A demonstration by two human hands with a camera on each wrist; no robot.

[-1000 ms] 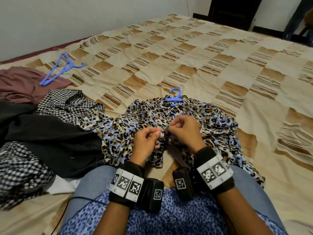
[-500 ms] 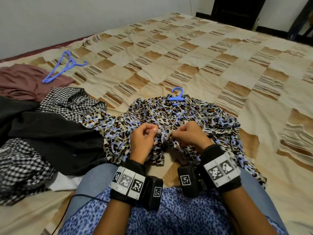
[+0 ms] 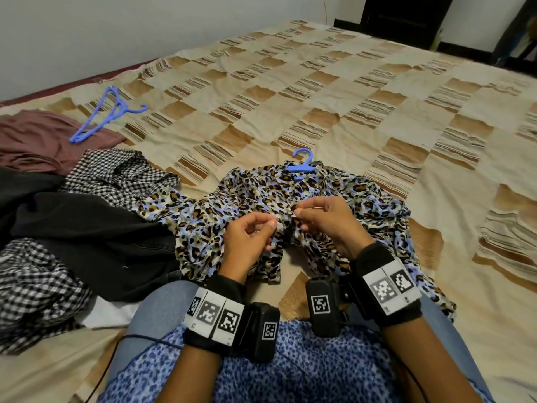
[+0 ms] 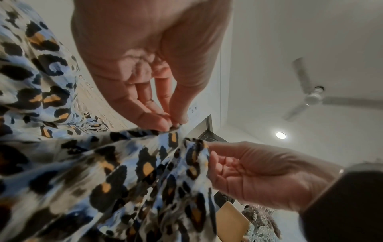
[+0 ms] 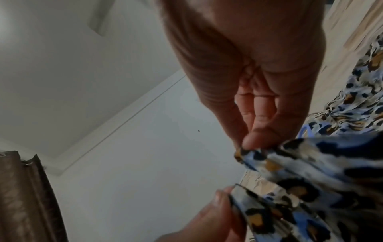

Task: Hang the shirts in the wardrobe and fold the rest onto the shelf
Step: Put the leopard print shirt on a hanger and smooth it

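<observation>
Head view shows the leopard-print shirt (image 3: pixel 290 205) on the bed (image 3: pixel 290 91), already on its blue hanger (image 3: pixel 302 165); left hand (image 3: pixel 247 242) and right hand (image 3: pixel 325 219) each pinch a front edge, close together; tugging may slide it off.

Bed (image 3: pixel 363 117) under shirts (image 3: pixel 261 199), hangers (image 3: pixel 104 117)
</observation>
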